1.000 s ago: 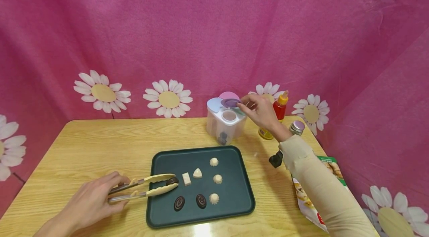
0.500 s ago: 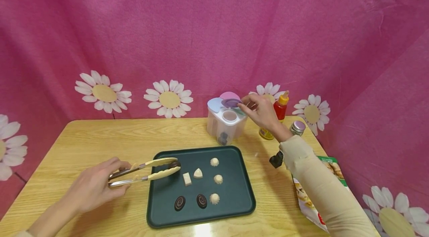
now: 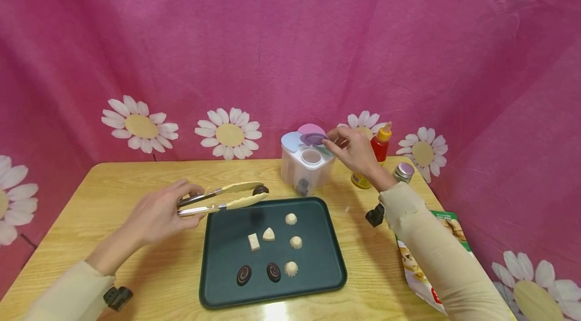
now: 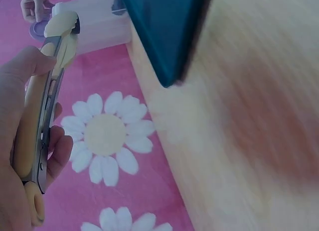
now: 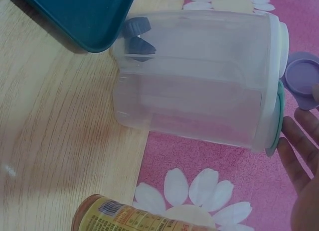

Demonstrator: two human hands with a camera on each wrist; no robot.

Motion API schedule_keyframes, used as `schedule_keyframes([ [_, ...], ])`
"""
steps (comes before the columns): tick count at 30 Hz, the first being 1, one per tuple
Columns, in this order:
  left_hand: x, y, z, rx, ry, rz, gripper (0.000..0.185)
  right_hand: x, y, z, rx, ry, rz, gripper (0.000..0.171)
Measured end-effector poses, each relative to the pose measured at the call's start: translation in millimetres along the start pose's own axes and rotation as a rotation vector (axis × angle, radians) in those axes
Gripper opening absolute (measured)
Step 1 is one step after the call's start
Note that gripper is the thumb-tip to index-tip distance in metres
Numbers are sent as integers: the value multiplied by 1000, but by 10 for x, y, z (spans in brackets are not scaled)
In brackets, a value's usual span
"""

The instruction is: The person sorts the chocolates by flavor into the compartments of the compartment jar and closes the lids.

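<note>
- The tongs (image 3: 220, 197) were gripped by the left hand (image 3: 159, 215), fingers curled round the handles.
- A dark chocolate (image 3: 260, 190) was pinched at the tong tips, above the far edge of the tray (image 3: 317, 280).
- The purple lid (image 3: 312, 139) of the clear container (image 3: 304, 167) was pinched open by the right hand (image 3: 356, 152).
- Seven sweets remained on the tray on the surface (image 3: 136, 180).

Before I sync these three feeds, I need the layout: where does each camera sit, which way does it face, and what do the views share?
Head: looks forward and down over the wooden table and dark green tray; both hands and sleeves show.
Left wrist: beside the left hand, looks along the tongs gripping a dark chocolate.
Right wrist: low by the right hand, faces the clear container and its purple lid.
Shared: tray and container appear in all three.
</note>
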State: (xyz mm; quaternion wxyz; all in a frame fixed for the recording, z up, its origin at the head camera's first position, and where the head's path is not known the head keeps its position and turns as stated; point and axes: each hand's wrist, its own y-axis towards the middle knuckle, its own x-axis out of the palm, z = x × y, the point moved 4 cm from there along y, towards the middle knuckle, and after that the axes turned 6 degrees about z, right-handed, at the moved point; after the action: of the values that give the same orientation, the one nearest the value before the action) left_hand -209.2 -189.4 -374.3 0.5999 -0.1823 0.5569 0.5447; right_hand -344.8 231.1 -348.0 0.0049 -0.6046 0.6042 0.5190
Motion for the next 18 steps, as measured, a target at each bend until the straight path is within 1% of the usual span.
schedule_keyframes([
  [6, 75, 270, 123, 11, -24, -17, 46, 7, 0, 23, -1, 2, -1, 15],
  [11, 154, 469, 212, 45, -67, 12, 46, -9, 1, 8, -8, 1, 6, 16],
  [18, 238, 691, 329, 79, -112, 40, 46, 6, 8, 8, -17, 4, 13, 15],
])
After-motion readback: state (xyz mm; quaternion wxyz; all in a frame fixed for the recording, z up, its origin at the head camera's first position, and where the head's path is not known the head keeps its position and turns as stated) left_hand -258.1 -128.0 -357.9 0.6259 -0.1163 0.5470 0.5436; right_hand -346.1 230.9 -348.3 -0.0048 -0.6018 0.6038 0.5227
